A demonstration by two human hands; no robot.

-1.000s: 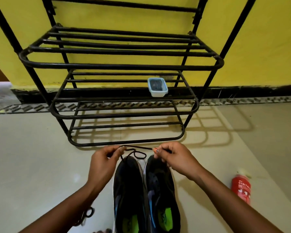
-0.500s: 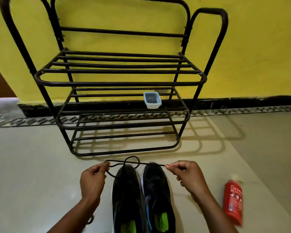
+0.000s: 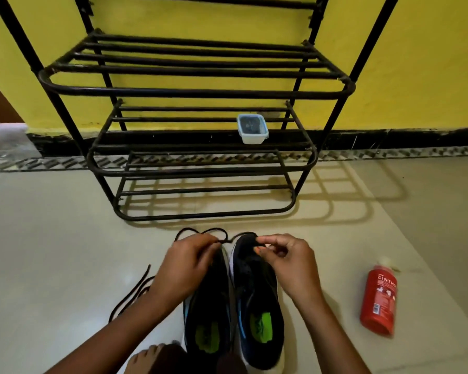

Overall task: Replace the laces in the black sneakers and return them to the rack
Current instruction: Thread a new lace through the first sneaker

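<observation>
Lacing looks barely begun: sneakers stand on the floor before the rack, not yet shelved. At the toes, left hand and right hand each have a pinch grip on the lace; a second lace lies aside.

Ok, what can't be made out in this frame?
Head view only.
Eyelets of the left sneaker: under the left hand gripping the lace.
Contents of the container: too small, dark.
Small print on the red bottle: blurred.
Top of the rack: cut off by the upper edge.
</observation>
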